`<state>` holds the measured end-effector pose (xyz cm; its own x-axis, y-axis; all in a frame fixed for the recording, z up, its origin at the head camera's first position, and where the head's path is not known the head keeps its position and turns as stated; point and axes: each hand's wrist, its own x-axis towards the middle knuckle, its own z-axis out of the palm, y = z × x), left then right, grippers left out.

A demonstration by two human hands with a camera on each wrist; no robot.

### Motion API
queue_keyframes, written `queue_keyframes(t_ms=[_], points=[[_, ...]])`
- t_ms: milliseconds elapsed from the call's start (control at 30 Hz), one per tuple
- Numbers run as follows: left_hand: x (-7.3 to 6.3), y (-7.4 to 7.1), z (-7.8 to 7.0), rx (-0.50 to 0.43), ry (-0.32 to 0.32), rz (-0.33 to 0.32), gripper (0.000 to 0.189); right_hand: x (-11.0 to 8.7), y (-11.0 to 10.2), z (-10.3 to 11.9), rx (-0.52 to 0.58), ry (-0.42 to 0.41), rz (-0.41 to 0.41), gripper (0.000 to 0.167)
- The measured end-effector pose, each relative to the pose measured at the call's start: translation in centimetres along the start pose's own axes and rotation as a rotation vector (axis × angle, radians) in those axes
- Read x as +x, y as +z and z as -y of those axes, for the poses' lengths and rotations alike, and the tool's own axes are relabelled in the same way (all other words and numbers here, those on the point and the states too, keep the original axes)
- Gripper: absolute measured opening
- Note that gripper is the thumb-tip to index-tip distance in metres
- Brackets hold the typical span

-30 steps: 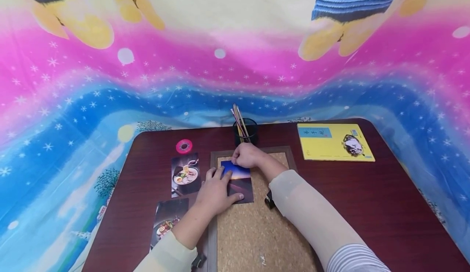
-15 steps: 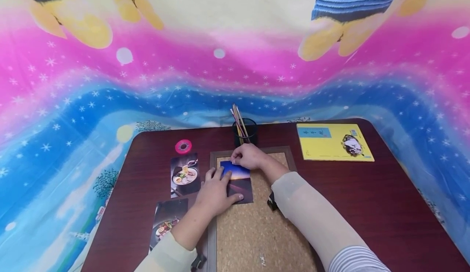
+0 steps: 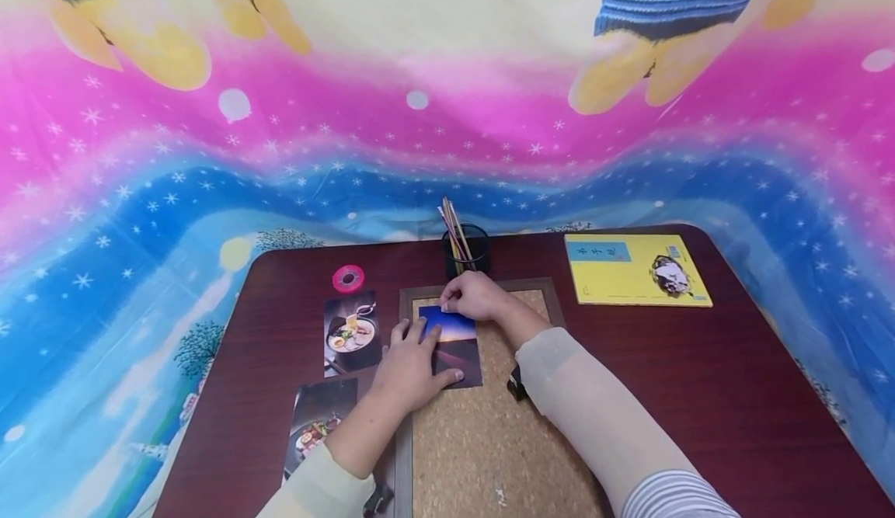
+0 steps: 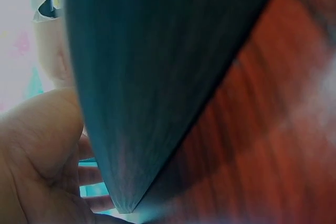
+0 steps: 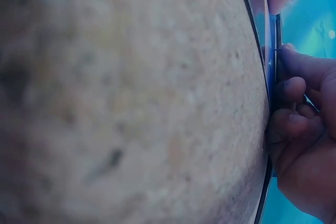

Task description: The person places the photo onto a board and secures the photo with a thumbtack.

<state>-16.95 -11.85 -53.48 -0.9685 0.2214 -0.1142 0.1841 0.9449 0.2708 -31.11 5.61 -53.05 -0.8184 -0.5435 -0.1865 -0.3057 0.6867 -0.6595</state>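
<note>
A photo (image 3: pixel 457 351) of a blue and orange sky lies on a framed cork board (image 3: pixel 510 440), near its top left corner. My left hand (image 3: pixel 411 366) spreads over the photo's left side, fingers and thumb resting on it. At the photo's top edge my right hand (image 3: pixel 475 297) pinches a small pale pushpin (image 3: pixel 445 307) between thumb and fingertips, the other fingers curled. The right wrist view shows the right hand (image 5: pixel 304 124) close over the board, a thin dark point at the thumb tip. The left wrist view mostly shows the board's dark frame (image 4: pixel 157 66).
Two food photos, a ramen photo (image 3: pixel 351 334) and a darker one (image 3: pixel 318 429), lie left of the board. A pink tape roll (image 3: pixel 348 279) sits behind them. A black pen cup (image 3: pixel 478 248) with several sticks stands behind the board; a yellow book (image 3: pixel 639 271) lies at right.
The right hand's fingertips have shifted slightly at the photo's top edge, and the pale pushpin shows more between them. The left hand has stayed put on the photo.
</note>
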Motion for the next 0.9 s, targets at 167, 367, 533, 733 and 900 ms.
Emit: queue_keyframes(t_ms=[167,367,533,733,900], points=[[0.05,-0.16,-0.07,0.006,0.004,0.000,0.093,0.15,-0.07,0.21,0.002,0.017,-0.007,0.008],[-0.14,-0.18,-0.08,0.001,0.008,0.003,0.093,0.20,0.06,0.44,0.002,0.038,0.014,0.008],[-0.27,-0.17,-0.06,-0.001,0.004,0.005,0.093,0.20,0.18,0.40,-0.005,0.034,0.011,0.008],[-0.19,-0.29,-0.15,0.007,0.008,0.009,0.093,0.18,0.06,0.49,-0.013,0.031,0.008,0.008],[-0.07,-0.20,-0.15,0.017,0.007,0.010,0.093,0.22,0.22,0.61,-0.033,0.043,0.000,0.008]])
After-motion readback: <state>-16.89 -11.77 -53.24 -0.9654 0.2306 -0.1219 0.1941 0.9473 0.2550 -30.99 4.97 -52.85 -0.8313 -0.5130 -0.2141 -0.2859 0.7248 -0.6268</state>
